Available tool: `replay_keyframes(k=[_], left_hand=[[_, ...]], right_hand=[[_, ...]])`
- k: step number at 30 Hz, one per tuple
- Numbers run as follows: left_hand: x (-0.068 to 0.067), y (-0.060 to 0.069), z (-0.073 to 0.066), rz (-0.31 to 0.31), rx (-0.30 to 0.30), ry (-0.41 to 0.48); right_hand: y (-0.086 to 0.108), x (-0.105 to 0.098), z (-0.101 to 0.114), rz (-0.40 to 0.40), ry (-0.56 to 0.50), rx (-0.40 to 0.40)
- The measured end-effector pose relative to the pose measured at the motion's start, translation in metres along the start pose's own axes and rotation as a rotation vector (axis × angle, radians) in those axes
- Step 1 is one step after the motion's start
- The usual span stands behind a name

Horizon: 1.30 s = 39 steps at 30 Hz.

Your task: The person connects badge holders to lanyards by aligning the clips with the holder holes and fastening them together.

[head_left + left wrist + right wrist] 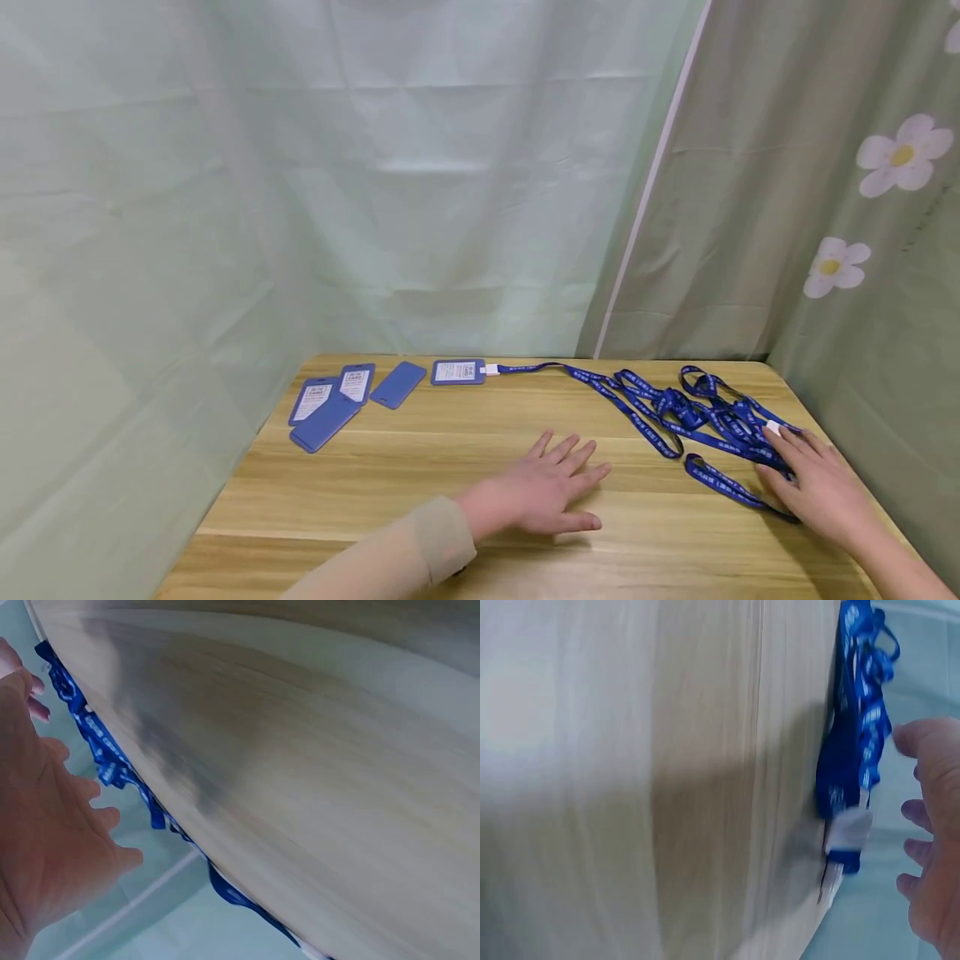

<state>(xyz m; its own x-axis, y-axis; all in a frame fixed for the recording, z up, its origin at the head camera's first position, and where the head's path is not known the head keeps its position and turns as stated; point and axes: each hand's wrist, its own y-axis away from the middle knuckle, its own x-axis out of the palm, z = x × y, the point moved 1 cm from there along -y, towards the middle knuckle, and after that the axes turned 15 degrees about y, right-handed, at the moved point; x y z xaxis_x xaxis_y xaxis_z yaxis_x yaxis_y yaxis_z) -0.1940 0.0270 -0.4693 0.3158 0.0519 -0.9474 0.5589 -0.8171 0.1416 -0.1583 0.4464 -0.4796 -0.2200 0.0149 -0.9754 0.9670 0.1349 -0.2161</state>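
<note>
My left hand (543,492) hovers over the middle of the wooden table with its fingers spread, holding nothing; the left wrist view shows its palm (56,840) and spread fingers. At the table's right side my right hand (821,487) reaches over the end of a tangled pile of blue printed lanyards (678,408), near a white clip (772,427). In the right wrist view that hand (937,825) has its fingers loosely bent beside the lanyards (870,712) and a white clip (849,829), with a gap between; no grip shows.
One blue badge holder (458,372) lies at the back, joined to a stretched lanyard strap (525,367). Several more badge holders (399,385) lie at the back left, some overlapping. Curtains (450,208) hang behind the table (360,492) and along both sides.
</note>
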Motion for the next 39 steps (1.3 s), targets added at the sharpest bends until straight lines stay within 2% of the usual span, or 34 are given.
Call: replay_keyframes(k=[4,12,17,23,28,33,39], left_hand=[[0.002,-0.012,-0.012,0.022,0.006,-0.031],[0.008,-0.031,-0.039,0.053,0.023,-0.060],[0.015,-0.041,-0.053,0.072,0.036,-0.091],[0.021,-0.044,-0.062,0.089,0.028,-0.139],[0.022,-0.045,-0.064,0.091,0.018,-0.131],[0.023,-0.047,-0.064,0.098,0.001,-0.119],[0.026,-0.049,-0.065,0.106,-0.009,-0.113]], right_hand=[[0.008,-0.003,-0.015,0.031,0.042,0.041],[0.021,-0.005,-0.030,-0.128,0.061,0.059],[0.026,-0.004,-0.035,-0.145,0.046,0.082],[0.031,0.002,-0.038,-0.099,0.082,0.075],[0.029,0.006,-0.038,-0.039,0.100,0.060],[0.027,0.007,-0.039,-0.030,0.090,0.053],[0.022,0.007,-0.040,0.056,0.078,0.040]])
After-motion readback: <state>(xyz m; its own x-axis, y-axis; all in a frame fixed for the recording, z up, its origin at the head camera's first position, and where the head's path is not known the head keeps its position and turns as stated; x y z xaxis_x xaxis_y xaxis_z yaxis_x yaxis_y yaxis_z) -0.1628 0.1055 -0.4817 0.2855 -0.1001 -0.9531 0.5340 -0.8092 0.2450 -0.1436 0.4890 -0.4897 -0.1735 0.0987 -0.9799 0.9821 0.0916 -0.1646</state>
